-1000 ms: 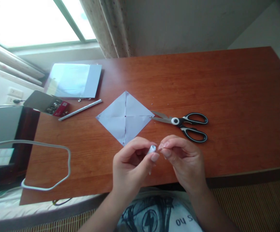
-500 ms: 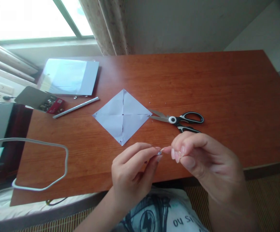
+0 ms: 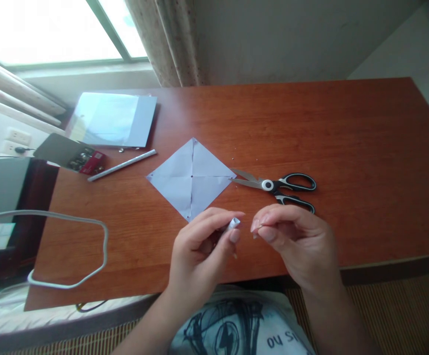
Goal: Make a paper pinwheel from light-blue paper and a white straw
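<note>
White cable loop (image 3: 52, 246) far left on glossy red-brown wood table (image 3: 347, 148). Thin silver stick (image 3: 122, 165) lies diagonally. Creased square paper (image 3: 191, 177) sits flat, corners like a diamond. Left hand (image 3: 199, 251) pinches a small white rolled paper tube (image 3: 232, 225) above the near edge, long axis tilted up-right. Right hand (image 3: 296, 241) just beside it, fingertips pressed together; whether they hold anything, cannot tell. Black-handled scissors (image 3: 277, 186) point left.

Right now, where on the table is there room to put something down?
The big bare patch of table lies right of the scissors, up to the far edge. Another lies between the white cord and the left hand. It is crowded at the far left: folder, small box, pen, and the creased paper square.
</note>
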The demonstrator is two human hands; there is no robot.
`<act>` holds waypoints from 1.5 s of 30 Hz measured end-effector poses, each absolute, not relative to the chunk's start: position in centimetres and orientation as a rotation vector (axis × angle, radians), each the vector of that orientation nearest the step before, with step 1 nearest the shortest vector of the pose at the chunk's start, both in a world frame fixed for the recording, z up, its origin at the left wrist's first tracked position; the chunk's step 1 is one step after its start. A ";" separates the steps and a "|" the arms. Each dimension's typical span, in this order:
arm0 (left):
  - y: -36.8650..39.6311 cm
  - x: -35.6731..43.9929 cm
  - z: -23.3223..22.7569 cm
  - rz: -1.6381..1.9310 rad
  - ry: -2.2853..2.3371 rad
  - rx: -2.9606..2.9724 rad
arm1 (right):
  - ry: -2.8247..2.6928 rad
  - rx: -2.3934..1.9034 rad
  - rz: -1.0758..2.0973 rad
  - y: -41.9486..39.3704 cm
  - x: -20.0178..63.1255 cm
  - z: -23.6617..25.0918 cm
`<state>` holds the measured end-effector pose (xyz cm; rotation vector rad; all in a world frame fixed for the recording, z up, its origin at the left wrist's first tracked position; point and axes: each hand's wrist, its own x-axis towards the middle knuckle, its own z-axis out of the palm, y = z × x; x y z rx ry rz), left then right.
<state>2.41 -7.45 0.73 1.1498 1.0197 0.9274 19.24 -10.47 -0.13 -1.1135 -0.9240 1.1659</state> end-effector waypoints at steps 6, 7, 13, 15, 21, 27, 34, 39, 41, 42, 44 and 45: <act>-7.4 2.7 0.2 0.863 0.935 0.784 | -0.960 -1.090 1.187 -10.2 19.0 -0.6; -7.4 2.7 0.1 0.847 0.946 0.704 | -0.981 -1.086 1.182 -10.2 19.0 -0.6; -7.4 2.9 0.3 0.846 0.970 0.514 | -1.018 -1.129 1.180 -10.2 18.8 -0.7; -7.4 3.0 0.2 0.857 0.957 0.527 | -1.004 -1.151 1.193 -10.3 18.7 -0.7; -7.7 3.2 0.0 0.913 0.963 0.667 | -0.944 -1.160 1.269 -10.5 18.6 -0.9; -7.8 3.4 0.3 0.945 0.999 0.788 | -0.990 -1.148 1.282 -10.4 18.7 -0.7; -7.9 3.5 0.5 0.975 1.036 0.927 | -0.942 -1.162 1.338 -10.3 18.5 -0.6; -8.0 3.5 0.7 0.980 1.036 0.972 | -0.882 -1.098 1.380 -10.2 18.1 -0.6; -8.0 3.5 0.7 0.979 1.041 0.971 | -0.865 -1.084 1.382 -10.2 18.0 -0.6; -8.0 3.5 0.7 0.977 1.044 0.971 | -0.862 -1.082 1.380 -10.2 18.0 -0.6; -8.0 3.5 0.7 0.972 1.047 0.977 | -0.858 -1.080 1.379 -10.1 18.0 -0.6; -8.0 3.5 0.7 0.969 1.049 0.982 | -0.858 -1.080 1.378 -10.1 18.0 -0.6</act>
